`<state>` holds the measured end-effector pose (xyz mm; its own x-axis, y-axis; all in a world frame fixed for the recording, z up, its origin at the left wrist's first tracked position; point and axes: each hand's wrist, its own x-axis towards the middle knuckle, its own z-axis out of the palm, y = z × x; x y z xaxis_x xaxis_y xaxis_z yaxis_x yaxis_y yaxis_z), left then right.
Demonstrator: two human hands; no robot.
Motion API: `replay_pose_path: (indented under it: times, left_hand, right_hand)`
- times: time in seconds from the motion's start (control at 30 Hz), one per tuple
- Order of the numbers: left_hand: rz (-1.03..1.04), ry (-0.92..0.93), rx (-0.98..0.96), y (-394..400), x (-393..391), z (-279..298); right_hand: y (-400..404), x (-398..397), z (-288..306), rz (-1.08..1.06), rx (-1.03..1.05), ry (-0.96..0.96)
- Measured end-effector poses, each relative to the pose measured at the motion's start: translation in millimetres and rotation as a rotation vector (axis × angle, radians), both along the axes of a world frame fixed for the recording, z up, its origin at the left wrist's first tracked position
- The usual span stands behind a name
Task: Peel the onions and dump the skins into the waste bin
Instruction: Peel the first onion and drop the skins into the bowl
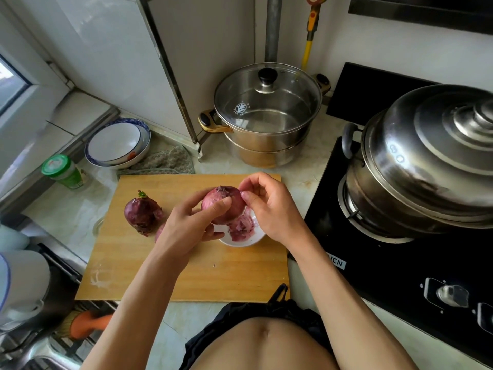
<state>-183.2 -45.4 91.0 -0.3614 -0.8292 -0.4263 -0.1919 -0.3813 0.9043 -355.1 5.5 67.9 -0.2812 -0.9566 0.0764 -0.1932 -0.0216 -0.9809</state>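
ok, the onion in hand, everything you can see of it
The held onion is round and red-purple, its surface mostly smooth pinkish, with dry papery bits at the top. It is held above the cutting board, over the small white dish of skins. The left hand grips it from the near side, fingers across its front; the right hand pinches at its upper right edge. Its underside is hidden.
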Motion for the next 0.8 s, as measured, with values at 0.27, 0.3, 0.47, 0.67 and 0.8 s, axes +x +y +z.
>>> replay_pose_path:
  times: [0.27, 0.3, 0.47, 0.67, 0.8]
  left_hand:
    - [0.037, 0.138, 0.198, 0.6, -5.9, 3.0]
    - [0.053, 0.157, 0.217, 0.0, -6.7, 4.2]
    - [0.05, 0.174, 0.21, -2.8, -7.8, 6.0]
    - [0.083, 0.101, 0.17, -3.2, 0.4, -3.9]
    - [0.084, 0.034, 0.132, -2.9, 10.1, -9.2]
  right_hand:
    - [1.0, -3.1, 0.5, 0.018, -0.051, -0.078]
    - [1.3, -3.7, 0.5, 0.021, -0.052, -0.089]
    - [0.1, -4.5, 2.7, 0.006, -0.065, -0.105]
    - [0.7, -9.6, -7.3, -0.061, 0.095, 0.007]
    - [2.9, -10.8, -15.4, -0.02, 0.202, 0.203]
